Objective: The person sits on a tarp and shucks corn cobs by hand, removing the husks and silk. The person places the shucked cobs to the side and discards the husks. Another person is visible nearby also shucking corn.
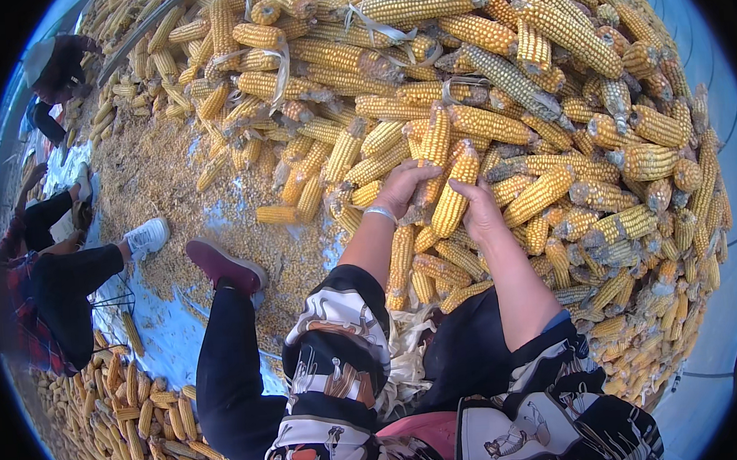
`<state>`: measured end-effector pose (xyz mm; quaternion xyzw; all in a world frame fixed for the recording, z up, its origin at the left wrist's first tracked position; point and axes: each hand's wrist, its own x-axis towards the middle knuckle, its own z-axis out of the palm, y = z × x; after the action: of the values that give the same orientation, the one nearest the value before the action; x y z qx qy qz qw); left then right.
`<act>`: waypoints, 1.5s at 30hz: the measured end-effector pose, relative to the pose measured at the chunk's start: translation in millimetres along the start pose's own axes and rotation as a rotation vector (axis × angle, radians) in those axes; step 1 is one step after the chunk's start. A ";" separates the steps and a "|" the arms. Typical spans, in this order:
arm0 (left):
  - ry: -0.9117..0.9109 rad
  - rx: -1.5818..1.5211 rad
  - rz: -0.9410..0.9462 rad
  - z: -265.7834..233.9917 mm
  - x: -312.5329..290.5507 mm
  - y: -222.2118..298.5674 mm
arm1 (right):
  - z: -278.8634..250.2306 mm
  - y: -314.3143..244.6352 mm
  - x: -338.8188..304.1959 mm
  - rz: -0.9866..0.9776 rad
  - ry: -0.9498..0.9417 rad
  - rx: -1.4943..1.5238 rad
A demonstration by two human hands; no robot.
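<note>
My left hand (402,189) is closed around the lower end of a yellow corn cob (436,138), which points up and away from me. A bracelet circles that wrist. Beside it, my right hand (482,213) grips a second corn cob (456,193), tilted with its top toward the far right. The two cobs are close together, and I cannot tell whether they touch. Directly beyond and under both hands rises a large heap of husked corn cobs (386,111), some with greyish tips and dry husk strips (281,75).
Loose kernels (153,150) cover the ground at left, over a blue-white sheet (167,322). My maroon shoe (227,268) rests among them. Seated people with a white shoe (147,238) are at far left. Another cob pile (144,421) lies lower left. A long pole (141,35) leans at upper left.
</note>
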<state>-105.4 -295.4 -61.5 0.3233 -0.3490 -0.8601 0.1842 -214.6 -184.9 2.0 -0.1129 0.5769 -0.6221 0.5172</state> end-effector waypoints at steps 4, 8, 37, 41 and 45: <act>-0.065 -0.233 0.003 -10.2 -20.4 -8.3 | 2.2 5.8 0.7 0.089 -0.090 0.015; 0.015 -0.236 0.009 -3.6 -26.9 -11.6 | 5.2 14.2 3.3 0.191 -0.172 0.133; 0.053 -0.374 -0.051 20.3 -174.8 -58.7 | 11.4 29.6 -70.6 0.490 -0.344 -0.001; 0.139 -0.511 -0.044 17.5 -249.6 -127.3 | 7.9 71.0 -145.1 0.648 -0.416 -0.057; 0.086 -0.749 -0.110 14.4 -329.6 -192.4 | -1.2 126.8 -215.7 0.865 -0.385 -0.036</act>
<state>105.6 22.9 -51.1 0.2878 0.0154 -0.9222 0.2578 -55.6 8.2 -5.7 0.0154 0.4751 -0.3075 0.8243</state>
